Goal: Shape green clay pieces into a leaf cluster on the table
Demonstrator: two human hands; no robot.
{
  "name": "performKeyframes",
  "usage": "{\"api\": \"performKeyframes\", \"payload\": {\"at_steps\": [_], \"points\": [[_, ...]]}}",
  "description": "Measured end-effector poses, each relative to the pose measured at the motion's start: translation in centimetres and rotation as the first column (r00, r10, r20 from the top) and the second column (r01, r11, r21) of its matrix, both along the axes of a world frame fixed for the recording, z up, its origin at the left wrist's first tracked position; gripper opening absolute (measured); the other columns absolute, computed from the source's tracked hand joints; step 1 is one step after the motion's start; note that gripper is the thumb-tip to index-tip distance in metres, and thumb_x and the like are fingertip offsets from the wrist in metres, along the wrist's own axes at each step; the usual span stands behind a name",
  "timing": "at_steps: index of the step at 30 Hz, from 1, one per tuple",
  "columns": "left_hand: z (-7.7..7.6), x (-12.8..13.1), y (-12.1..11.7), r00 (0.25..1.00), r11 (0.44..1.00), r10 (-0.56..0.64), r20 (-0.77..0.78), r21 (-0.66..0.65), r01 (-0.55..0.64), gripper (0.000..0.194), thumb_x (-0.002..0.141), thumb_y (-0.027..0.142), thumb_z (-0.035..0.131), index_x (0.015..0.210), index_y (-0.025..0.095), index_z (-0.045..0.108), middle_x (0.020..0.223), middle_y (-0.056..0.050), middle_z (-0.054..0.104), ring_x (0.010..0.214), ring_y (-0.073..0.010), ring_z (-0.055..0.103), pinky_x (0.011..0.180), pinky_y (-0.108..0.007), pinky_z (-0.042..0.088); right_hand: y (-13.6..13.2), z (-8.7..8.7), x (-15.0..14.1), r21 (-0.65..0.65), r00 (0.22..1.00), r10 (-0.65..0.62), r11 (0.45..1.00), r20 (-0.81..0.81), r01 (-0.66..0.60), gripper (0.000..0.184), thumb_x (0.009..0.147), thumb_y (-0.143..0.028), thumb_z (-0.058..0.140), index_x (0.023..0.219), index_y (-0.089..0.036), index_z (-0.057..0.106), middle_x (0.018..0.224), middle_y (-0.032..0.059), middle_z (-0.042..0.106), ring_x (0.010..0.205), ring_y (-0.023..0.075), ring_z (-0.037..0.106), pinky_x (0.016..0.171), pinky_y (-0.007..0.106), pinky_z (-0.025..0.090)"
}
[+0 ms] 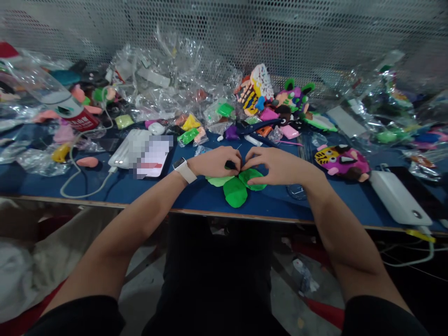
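Note:
Four-lobed and leaf-like, a flat green clay piece [235,193] lies on the blue table in front of me; one left lobe is paler green. My left hand [220,161], with a white-banded watch at the wrist, is curled closed over its upper part. A small dark bit shows beneath those fingers; what they pinch is hidden. Across from it, my right hand [276,165] has thumb and forefinger curved around the right lobe. The thumb touches that lobe and the forefinger meets the middle of the piece, near the left fingertips.
A phone [154,156] and a white power bank [130,148] with a cable lie left. At right are a colourful clay figure [342,162] and another power bank [401,198]. Clay packets, dark-handled scissors [257,133], a bottle [75,112] and crumpled plastic bags [175,70] line the back.

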State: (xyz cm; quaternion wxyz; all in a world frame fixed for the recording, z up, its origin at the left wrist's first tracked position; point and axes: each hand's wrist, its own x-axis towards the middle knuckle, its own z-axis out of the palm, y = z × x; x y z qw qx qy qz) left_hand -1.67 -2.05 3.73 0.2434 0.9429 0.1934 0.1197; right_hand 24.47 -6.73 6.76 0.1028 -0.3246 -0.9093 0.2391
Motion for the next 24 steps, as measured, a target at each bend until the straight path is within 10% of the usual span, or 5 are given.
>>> {"api": "performKeyframes", "payload": {"at_steps": [18,24], "points": [[-0.8,0.0,0.2,1.000,1.000,0.010,0.027,0.023,-0.011,0.016,0.095,0.014,0.066,0.096,0.020,0.080,0.114,-0.008,0.080,0.107,-0.0241,0.073,0.104,-0.040,0.053,-3.1,-1.9,-0.7,0.189,0.999,0.040,0.981,0.008,-0.041,0.035,0.110,-0.041,0.063,0.131,-0.024,0.085,0.139,0.0138,0.080,0.129,0.0346,0.075,0.115,0.054,0.059],[-1.3,0.5,0.2,0.997,0.994,0.080,0.004,0.080,-0.080,0.026,0.100,0.008,0.050,0.101,0.019,0.074,0.112,-0.009,0.078,0.109,-0.0239,0.070,0.102,-0.039,0.052,-6.4,-5.2,0.0,0.282,0.987,-0.013,0.959,0.159,-0.033,0.086,0.113,-0.061,0.052,0.183,-0.020,0.023,0.183,0.0159,0.036,0.170,0.0386,0.038,0.139,0.066,0.033]]}}
